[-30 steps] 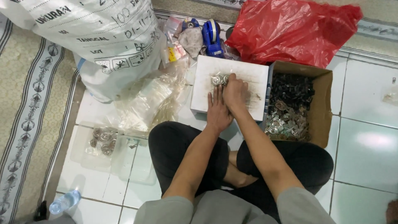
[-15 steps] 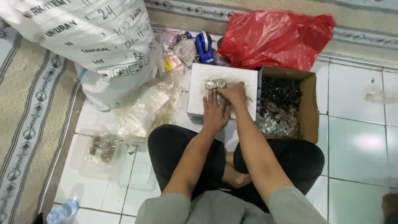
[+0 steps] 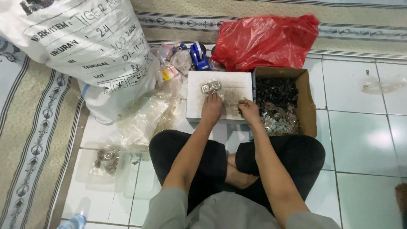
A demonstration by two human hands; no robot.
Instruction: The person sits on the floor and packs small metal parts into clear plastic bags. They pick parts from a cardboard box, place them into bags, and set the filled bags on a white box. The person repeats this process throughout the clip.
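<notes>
I sit cross-legged on a tiled floor with a white box lid [image 3: 231,80] before my knees. My left hand [image 3: 211,109] rests on the lid, fingertips touching a small cluster of shiny metal pieces [image 3: 211,87]. Near the lid's right edge lies my right hand [image 3: 249,111], fingers curled, beside an open cardboard box [image 3: 308,101] of dark and silvery small parts [image 3: 277,106]. Whether the right hand holds a part is hidden.
A large white printed sack [image 3: 85,46] stands at the left. A red plastic bag [image 3: 267,40] lies behind the boxes, with a blue tape dispenser [image 3: 198,56] beside it. Clear plastic bags [image 3: 144,118] and a packed bag of metal pieces [image 3: 106,159] lie left of my knee.
Both hands have drawn back from the metal cluster toward me, and the right hand has shifted right toward the cardboard box. The camera view has tilted slightly.
</notes>
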